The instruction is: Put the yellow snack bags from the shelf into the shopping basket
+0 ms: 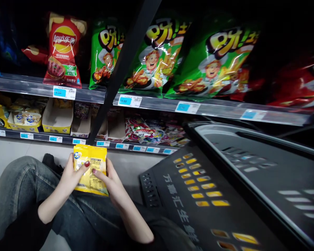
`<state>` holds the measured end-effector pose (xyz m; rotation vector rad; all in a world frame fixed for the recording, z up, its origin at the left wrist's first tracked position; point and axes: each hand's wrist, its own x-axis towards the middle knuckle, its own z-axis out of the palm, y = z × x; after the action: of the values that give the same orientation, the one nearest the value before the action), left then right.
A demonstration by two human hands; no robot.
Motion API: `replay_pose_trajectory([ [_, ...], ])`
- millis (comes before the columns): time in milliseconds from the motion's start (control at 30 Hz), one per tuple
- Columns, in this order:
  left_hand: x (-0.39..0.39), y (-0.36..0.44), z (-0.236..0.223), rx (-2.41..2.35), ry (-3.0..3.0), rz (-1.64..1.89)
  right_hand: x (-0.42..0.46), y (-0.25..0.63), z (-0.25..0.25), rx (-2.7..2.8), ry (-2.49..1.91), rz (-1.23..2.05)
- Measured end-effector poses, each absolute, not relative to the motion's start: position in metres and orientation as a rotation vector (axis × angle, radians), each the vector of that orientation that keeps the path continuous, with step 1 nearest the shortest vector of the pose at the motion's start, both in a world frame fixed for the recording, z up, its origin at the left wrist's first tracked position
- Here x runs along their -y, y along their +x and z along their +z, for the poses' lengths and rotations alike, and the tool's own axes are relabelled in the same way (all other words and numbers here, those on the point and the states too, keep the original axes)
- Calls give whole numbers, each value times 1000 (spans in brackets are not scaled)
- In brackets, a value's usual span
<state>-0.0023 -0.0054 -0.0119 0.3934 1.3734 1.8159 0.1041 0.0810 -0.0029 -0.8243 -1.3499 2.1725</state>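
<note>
I hold a small yellow snack packet (92, 164) in both hands above my knees, its printed back side facing me. My left hand (71, 174) grips its left edge with the thumb laid across the front. My right hand (110, 181) grips the right edge, thumb also on the packet. Both hands have red-painted nails. I am crouched in jeans before low shop shelves.
A dark plastic shopping basket (225, 188) with white characters stands at my right. Shelves ahead carry a red crisp bag (63, 48), green snack bags (157, 55), price tags (64, 92) and low cardboard boxes (57, 120). A black upright post (120, 69) crosses the shelves.
</note>
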Motion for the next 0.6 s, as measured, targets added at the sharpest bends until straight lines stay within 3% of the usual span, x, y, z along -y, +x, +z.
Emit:
replay_pose_trajectory([
  [233, 16, -22, 2, -1075, 243, 1607, -88, 106, -1, 1399, -661, 2177],
  [600, 3, -2, -12, -1125, 102, 1864, -76, 100, -9, 1665, -1037, 1214],
])
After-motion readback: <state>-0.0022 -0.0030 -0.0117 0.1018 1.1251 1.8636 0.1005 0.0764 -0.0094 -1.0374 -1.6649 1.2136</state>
